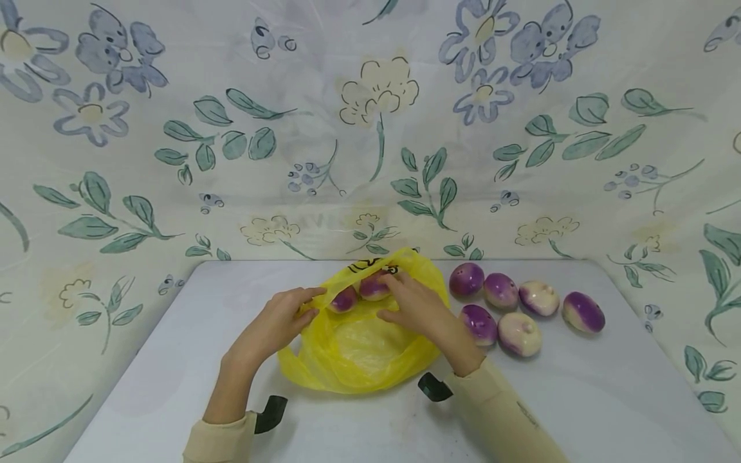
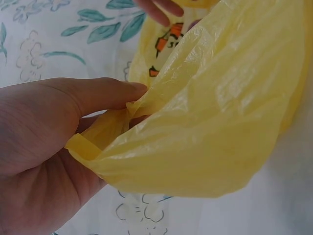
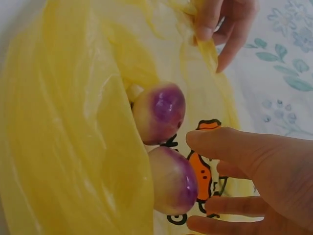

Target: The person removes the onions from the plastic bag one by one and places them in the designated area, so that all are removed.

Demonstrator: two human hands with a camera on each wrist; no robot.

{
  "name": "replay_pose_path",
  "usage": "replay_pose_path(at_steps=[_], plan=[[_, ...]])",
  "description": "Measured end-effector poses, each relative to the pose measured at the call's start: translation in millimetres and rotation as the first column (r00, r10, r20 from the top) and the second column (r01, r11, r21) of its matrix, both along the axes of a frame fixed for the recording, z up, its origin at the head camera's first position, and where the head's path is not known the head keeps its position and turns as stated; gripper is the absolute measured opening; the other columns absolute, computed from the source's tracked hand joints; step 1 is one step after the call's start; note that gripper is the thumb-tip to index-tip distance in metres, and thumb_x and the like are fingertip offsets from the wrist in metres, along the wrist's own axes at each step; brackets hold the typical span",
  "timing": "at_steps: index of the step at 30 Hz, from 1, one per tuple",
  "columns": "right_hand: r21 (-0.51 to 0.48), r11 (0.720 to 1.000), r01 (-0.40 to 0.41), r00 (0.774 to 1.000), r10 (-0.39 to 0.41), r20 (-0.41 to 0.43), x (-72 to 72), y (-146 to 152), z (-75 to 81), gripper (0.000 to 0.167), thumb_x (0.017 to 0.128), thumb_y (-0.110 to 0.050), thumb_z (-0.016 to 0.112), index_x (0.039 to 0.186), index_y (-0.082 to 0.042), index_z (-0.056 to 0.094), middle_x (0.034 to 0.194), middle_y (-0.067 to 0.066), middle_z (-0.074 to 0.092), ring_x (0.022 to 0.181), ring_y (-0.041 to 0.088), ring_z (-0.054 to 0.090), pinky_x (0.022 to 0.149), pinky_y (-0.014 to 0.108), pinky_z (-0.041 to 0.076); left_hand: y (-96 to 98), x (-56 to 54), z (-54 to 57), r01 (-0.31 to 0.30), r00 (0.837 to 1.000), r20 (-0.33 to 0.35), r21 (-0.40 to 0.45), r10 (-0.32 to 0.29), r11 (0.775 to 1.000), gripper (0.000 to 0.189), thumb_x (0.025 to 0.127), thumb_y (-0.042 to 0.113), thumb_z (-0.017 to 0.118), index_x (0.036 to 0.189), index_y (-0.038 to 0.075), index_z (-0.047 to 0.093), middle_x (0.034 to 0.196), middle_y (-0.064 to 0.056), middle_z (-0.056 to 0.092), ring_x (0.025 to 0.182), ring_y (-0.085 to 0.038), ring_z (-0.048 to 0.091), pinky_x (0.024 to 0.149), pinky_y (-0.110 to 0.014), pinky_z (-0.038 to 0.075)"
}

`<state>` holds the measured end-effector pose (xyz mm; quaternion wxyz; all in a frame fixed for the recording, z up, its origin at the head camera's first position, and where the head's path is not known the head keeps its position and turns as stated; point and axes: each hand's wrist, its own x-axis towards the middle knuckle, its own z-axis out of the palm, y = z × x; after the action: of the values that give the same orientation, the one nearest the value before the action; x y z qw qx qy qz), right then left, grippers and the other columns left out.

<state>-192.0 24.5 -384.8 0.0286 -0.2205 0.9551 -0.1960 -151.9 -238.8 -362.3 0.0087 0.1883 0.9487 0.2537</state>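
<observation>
A yellow plastic bag [image 1: 370, 376] lies on the table with its mouth spread. My left hand [image 1: 276, 328] pinches the bag's edge between thumb and fingers, as the left wrist view shows. Two purple-and-white turnips [image 3: 160, 112] [image 3: 173, 181] sit inside the bag near its printed side. Just beside them is my right hand [image 3: 264, 181], its thumb and fingers spread apart and holding nothing. In the head view its fingertips overlap one turnip [image 1: 373, 288]; the other turnip [image 1: 344, 299] sits to the left. The bag's folds hide part of its inside.
Several more turnips [image 1: 539, 298] stand on the white table [image 1: 579, 405] to the right of the bag, one partly behind my right forearm. A flower-patterned sheet [image 1: 370, 148] hangs behind the table. A dark mount [image 1: 434, 387] sticks out from each sleeve.
</observation>
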Motion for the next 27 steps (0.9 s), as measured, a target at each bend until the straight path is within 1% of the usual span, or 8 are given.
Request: replay_pose_path(at_steps=[3,5,10,16,20,23,27], plan=[[-0.003,1.0,0.003,1.0,-0.003,0.003,-3.8,-5.2,1.3,0.062,0.086,-0.039,0.074,0.14,-0.022,0.048,0.141,0.01,0.051,0.122,0.027,0.056,0.103,0.048,0.05,-0.1,0.6,0.0,-0.003,1.0,-0.002,0.002,0.003,1.0,0.038,0.094,0.005,0.062,0.132,0.003,0.059,0.124,-0.016,0.067,0.077,-0.013,0.059,0.075,-0.029,0.059],[-0.011,1.0,0.008,1.0,-0.008,-0.002,-6.5,-8.8,1.0,0.06,0.086,-0.038,0.074,0.139,-0.021,0.049,0.139,0.009,0.052,0.12,0.026,0.056,0.103,0.046,0.05,-0.4,0.9,0.1,-0.003,1.0,-0.001,0.005,0.003,1.0,0.039,0.094,0.004,0.062,0.132,0.003,0.059,0.122,-0.016,0.067,0.077,-0.013,0.058,0.075,-0.028,0.058],[-0.014,0.998,0.054,0.998,-0.054,-0.018,-12.7,-17.0,-3.3,0.059,0.087,-0.038,0.073,0.137,-0.018,0.05,0.134,0.01,0.054,0.115,0.026,0.058,0.1,0.044,0.052,-0.8,1.2,0.7,0.001,1.0,0.005,0.012,-0.001,1.0,0.038,0.094,0.004,0.061,0.133,0.003,0.059,0.122,-0.016,0.067,0.075,-0.012,0.057,0.072,-0.026,0.057],[-0.045,0.991,0.124,0.992,-0.125,-0.018,-17.1,-23.6,-8.2,0.062,0.088,-0.039,0.072,0.14,-0.015,0.049,0.132,0.01,0.054,0.109,0.026,0.058,0.099,0.046,0.052,0.5,1.6,1.1,-0.002,1.0,0.001,0.017,0.002,1.0,0.038,0.094,0.004,0.062,0.132,0.003,0.059,0.125,-0.015,0.067,0.079,-0.013,0.06,0.077,-0.03,0.059],[-0.063,0.985,0.158,0.987,-0.16,-0.02,-20.3,-26.6,-11.9,0.063,0.087,-0.039,0.074,0.14,-0.013,0.05,0.132,0.012,0.054,0.111,0.029,0.06,0.099,0.049,0.051,1.0,1.4,1.0,-0.001,1.0,-0.001,0.013,0.001,1.0,0.038,0.094,0.004,0.062,0.132,0.003,0.06,0.125,-0.015,0.067,0.082,-0.014,0.061,0.08,-0.033,0.059],[-0.078,0.981,0.176,0.983,-0.179,-0.027,-22.2,-28.6,-14.8,0.064,0.086,-0.04,0.074,0.139,-0.013,0.05,0.131,0.014,0.054,0.112,0.031,0.061,0.099,0.05,0.052,1.1,1.1,1.2,0.004,1.0,-0.003,0.013,-0.004,1.0,0.038,0.094,0.004,0.062,0.132,0.002,0.06,0.125,-0.016,0.066,0.081,-0.014,0.06,0.079,-0.032,0.059],[-0.113,0.977,0.184,0.983,-0.185,-0.001,-23.0,-31.0,-17.2,0.059,0.085,-0.037,0.076,0.132,-0.014,0.051,0.127,0.011,0.055,0.11,0.026,0.059,0.1,0.044,0.052,0.8,0.9,1.0,0.001,1.0,-0.004,0.008,-0.001,1.0,0.038,0.094,0.003,0.062,0.132,0.002,0.06,0.126,-0.016,0.066,0.08,-0.014,0.059,0.079,-0.032,0.059]])
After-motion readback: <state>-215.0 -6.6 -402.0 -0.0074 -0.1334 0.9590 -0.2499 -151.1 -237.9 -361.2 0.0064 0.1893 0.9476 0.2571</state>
